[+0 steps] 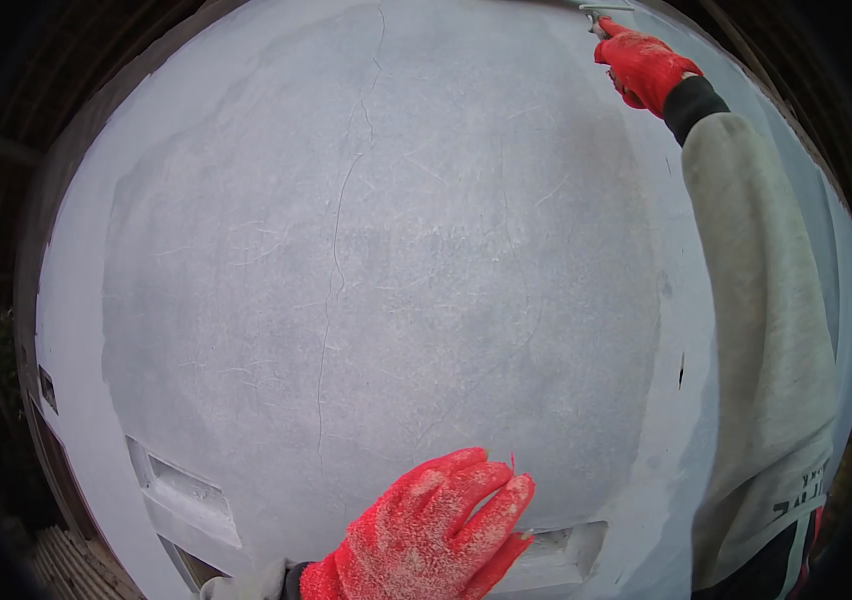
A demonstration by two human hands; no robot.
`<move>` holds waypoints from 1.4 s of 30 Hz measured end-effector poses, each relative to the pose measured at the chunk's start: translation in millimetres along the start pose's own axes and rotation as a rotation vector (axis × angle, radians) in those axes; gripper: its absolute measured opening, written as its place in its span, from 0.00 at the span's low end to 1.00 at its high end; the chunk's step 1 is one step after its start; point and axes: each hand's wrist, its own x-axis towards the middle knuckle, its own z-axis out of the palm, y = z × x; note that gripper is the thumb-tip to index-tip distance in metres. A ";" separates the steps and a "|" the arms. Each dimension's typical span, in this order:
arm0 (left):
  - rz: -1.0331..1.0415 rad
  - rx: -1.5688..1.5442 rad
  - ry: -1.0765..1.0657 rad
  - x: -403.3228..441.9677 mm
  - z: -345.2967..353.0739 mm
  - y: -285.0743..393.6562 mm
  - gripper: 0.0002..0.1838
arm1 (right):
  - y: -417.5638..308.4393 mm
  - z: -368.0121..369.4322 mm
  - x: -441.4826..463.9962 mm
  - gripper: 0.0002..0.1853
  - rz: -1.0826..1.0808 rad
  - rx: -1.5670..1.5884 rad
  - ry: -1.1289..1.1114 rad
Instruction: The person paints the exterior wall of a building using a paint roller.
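Note:
My right hand [646,68], in a red glove, is raised to the upper right, its fingers wrapped around a handle. The handle seems to belong to a paint roller [601,12], whose head is mostly cut off by the top edge. Low in the middle is my left hand [436,530], in a red glove dusted white; its fingers are stretched out and slightly apart, holding nothing. Behind both hands stands a pale wall [426,250] with a large greyer patch, scratches and a long vertical crack [331,290]. Whether the left fingertips touch the wall I cannot tell.
A recessed vent opening [186,485] is at the lower left of the wall. Another recess [556,555] lies beside my left hand, partly hidden by it. Dark roof structure shows at the upper corners, and a small dark hole [682,370] marks the right side.

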 end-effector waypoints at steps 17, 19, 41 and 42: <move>0.014 -0.012 -0.030 -11.3 -24.5 -10.2 0.29 | -17.5 20.1 -70.8 0.19 0.266 -0.333 0.189; 0.025 -0.021 -0.038 -11.0 -22.6 -9.2 0.29 | -6.2 14.0 -51.9 0.19 0.214 -0.340 0.136; 0.033 0.015 -0.030 -15.9 -19.2 8.7 0.29 | -6.9 22.9 -29.8 0.27 0.192 -0.246 0.191; 0.033 0.016 -0.033 -12.2 -15.3 8.6 0.29 | 2.9 23.0 -2.6 0.23 0.112 -0.218 0.096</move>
